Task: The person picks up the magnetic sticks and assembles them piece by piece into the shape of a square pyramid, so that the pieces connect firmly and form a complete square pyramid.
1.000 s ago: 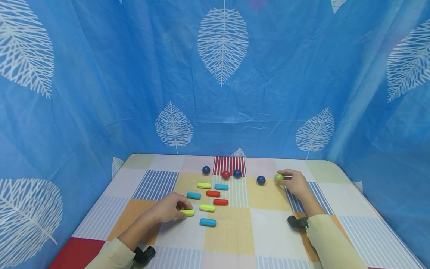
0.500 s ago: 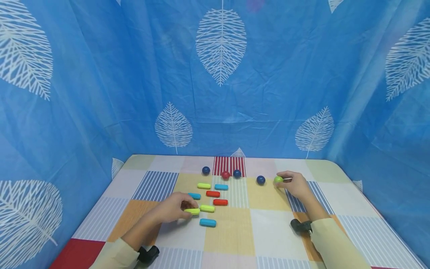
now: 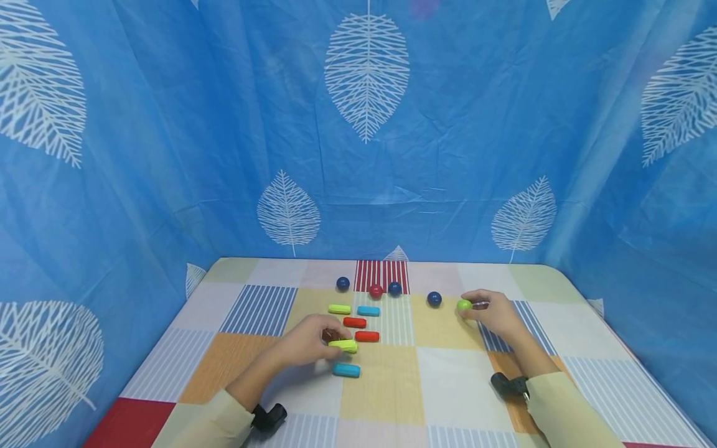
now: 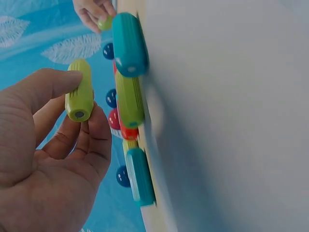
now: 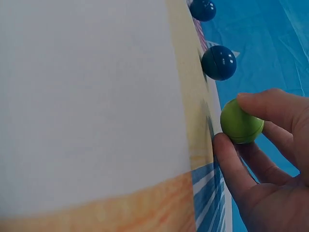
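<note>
My left hand (image 3: 313, 341) pinches a short, ridged yellow-green rod (image 4: 79, 92) with a grey disc in its end, thumb on one side and fingers on the other. The rod is held off the tabletop. Beyond it lie another yellow-green rod (image 4: 129, 99) and a teal rod (image 4: 130, 43). In the head view the held rod overlaps the one lying on the table. At the right, my right hand (image 3: 497, 313) pinches a green ball (image 5: 240, 123) between thumb and fingers. A dark blue ball (image 3: 434, 299) sits just left of that hand.
Red rods (image 3: 366, 336), a blue rod (image 3: 368, 311) and a yellow-green rod (image 3: 339, 309) lie mid-table. Behind them are a red ball (image 3: 376, 291) and blue balls (image 3: 343, 284). A patchwork cloth (image 3: 386, 398) covers the table; a blue curtain (image 3: 448, 155) surrounds its far side.
My left hand has moved right with the yellow-green rod, over the lying one, and now hides a blue rod. My right hand has come slightly nearer with the green ball.
</note>
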`<state>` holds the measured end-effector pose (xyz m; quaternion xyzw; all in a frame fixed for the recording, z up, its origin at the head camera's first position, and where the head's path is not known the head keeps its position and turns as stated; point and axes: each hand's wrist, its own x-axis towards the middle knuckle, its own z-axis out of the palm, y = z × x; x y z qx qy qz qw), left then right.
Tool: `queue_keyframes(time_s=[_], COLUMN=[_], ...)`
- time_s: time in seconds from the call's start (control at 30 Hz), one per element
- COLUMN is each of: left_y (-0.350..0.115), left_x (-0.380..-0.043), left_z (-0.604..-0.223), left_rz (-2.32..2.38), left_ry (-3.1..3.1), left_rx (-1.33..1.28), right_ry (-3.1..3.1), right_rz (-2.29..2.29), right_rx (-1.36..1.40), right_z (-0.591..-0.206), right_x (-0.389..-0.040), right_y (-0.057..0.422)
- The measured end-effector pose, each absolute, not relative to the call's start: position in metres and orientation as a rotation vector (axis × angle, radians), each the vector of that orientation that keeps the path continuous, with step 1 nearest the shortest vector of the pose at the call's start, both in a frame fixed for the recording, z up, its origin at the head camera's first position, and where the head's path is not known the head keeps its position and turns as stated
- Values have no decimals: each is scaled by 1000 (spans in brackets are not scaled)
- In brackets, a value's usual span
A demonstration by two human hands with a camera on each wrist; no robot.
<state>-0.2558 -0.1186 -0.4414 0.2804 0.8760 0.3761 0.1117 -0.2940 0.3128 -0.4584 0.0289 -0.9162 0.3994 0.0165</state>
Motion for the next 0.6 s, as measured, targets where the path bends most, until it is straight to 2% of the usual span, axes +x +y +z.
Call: queue_keyframes(time_s=[0.6], left_y=[-73], left_x=[-258], left_z=[-443], left_rz=[1183], left_ry=[2500], left_rx=[1013], right_ry=[-2860], right_rz=[1482], right_rx=[119], right_z=[-459], right_x=[-267], right_y=[299])
